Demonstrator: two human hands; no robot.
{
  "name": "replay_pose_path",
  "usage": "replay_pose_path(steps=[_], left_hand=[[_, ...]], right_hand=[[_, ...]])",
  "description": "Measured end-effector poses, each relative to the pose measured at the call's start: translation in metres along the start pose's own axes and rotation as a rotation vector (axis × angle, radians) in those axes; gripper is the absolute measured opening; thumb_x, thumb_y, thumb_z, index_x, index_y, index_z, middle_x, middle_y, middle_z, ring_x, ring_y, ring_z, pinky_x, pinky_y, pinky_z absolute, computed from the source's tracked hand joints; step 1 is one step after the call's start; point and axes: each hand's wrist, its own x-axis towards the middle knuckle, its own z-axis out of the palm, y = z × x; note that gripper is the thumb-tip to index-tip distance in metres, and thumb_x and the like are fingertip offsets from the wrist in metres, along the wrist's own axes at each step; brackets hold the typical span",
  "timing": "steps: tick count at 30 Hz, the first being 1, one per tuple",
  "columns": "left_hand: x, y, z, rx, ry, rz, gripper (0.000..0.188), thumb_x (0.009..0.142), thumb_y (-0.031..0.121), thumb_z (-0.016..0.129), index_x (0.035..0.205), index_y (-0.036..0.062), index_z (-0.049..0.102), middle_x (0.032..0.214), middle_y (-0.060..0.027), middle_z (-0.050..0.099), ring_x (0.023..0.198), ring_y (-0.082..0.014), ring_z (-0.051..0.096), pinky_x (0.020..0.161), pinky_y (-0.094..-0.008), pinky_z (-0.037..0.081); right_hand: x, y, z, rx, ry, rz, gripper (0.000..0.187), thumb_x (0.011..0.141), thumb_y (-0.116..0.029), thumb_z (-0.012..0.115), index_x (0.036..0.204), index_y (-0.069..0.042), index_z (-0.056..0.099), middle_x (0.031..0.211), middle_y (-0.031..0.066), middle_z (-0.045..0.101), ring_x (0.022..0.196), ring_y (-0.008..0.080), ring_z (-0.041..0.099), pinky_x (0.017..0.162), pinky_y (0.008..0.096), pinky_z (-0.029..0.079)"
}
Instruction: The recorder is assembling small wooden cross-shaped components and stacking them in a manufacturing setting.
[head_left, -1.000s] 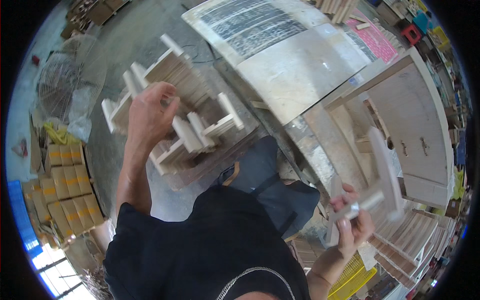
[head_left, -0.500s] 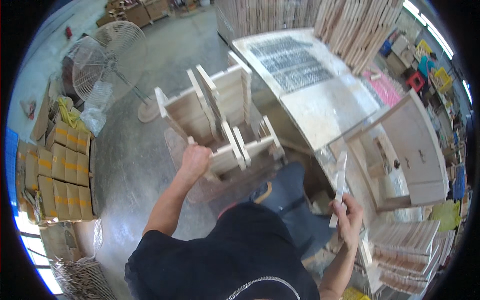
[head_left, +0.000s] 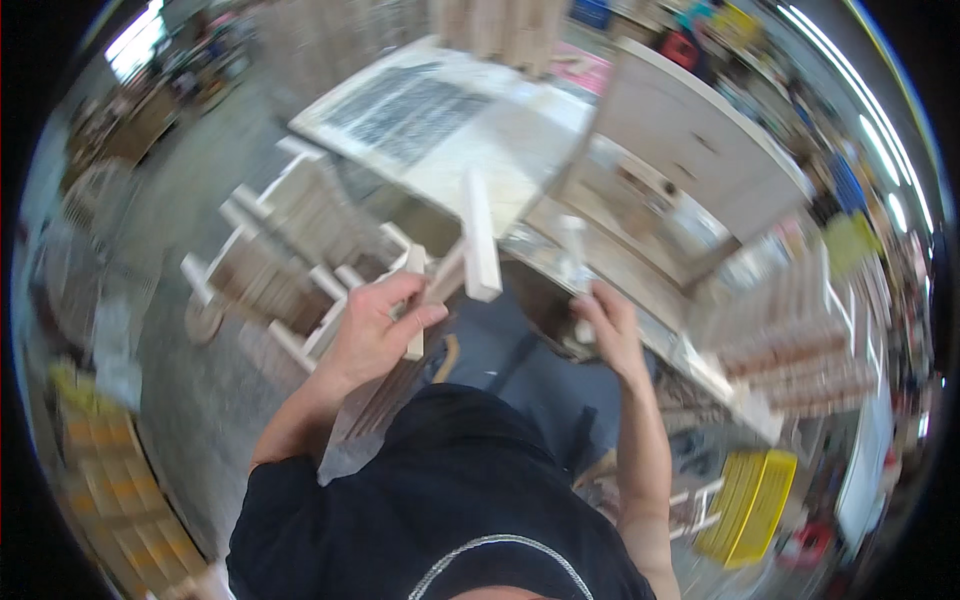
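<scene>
My left hand (head_left: 375,325) is closed round the pale end bar of a slatted wooden frame piece (head_left: 482,255), held up in front of my body. Its slats run down beside my left forearm, partly hidden by the hand. To the right, my right hand (head_left: 612,325) pinches a narrow pale strip (head_left: 573,245), blurred by motion; its material cannot be made out. On the left, below hand height, stand more wooden slatted frames (head_left: 300,205) with upright end bars, just beyond my left hand.
A workbench (head_left: 520,180) with a dark-patterned surface spans ahead, carrying a tilted wooden panel box (head_left: 690,130). Stacked slatted pieces (head_left: 790,330) stand at the right, near a yellow crate (head_left: 750,505). Cardboard boxes (head_left: 125,480) and a blurred fan (head_left: 95,200) are at the left.
My view has turned right. My left hand has lifted a slatted wooden piece from the group of frames and brought it toward my right hand, which still holds the strip.
</scene>
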Motion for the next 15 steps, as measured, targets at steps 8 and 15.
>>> replay_pose_path(steps=[8,15], left_hand=[[0.095,0.026,0.120,-0.433,-0.679,-0.032,0.023,0.100,0.013,0.066,0.114,-0.0049,0.068,0.089,-0.0003,0.065,0.079,-0.0063,0.058,0.064,-0.0246,0.048],[0.143,0.015,0.171,-0.396,-0.835,-0.148,0.028,0.101,0.023,0.066,0.114,-0.0014,0.072,0.091,-0.0048,0.074,0.085,-0.0080,0.066,0.068,-0.0238,0.052]], right_hand=[[-0.038,0.032,-0.028,0.131,0.191,0.026,0.029,0.103,-0.025,0.055,0.098,0.001,0.066,0.078,0.0026,0.060,0.075,0.0116,0.053,0.069,0.0300,0.044],[-0.038,0.032,-0.043,0.306,0.247,0.106,0.027,0.101,-0.024,0.058,0.095,0.001,0.067,0.076,-0.0008,0.059,0.071,0.0088,0.050,0.064,0.0277,0.042]])
